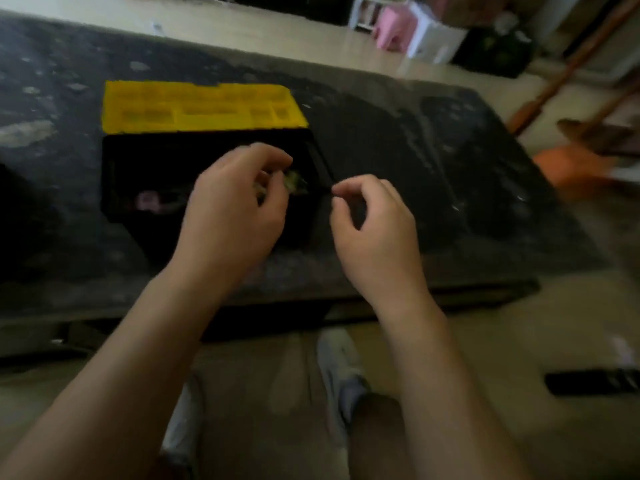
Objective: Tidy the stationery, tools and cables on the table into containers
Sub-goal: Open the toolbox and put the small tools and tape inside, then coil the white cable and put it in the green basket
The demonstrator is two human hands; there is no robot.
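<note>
A black toolbox (121, 174) with its yellow lid (201, 105) folded back stands open on the dark marbled table (433, 150). My left hand (232, 209) hovers over the box's right half, its fingers curled around a small greenish-yellow item (294, 180) that is too blurred to name. My right hand (374, 233) is just right of the box, thumb and forefinger pinched together at a thin dark thing (327, 192) near the box's right wall; the blur hides what it is. A pinkish object (149, 200) lies inside the box on the left.
The table's front edge (381, 296) runs just beyond my wrists, with my shoes (339, 368) on the floor below. A black flat object (588, 382) lies on the floor at right. A pink stool (394, 26) and wooden furniture legs (571, 64) stand beyond the table.
</note>
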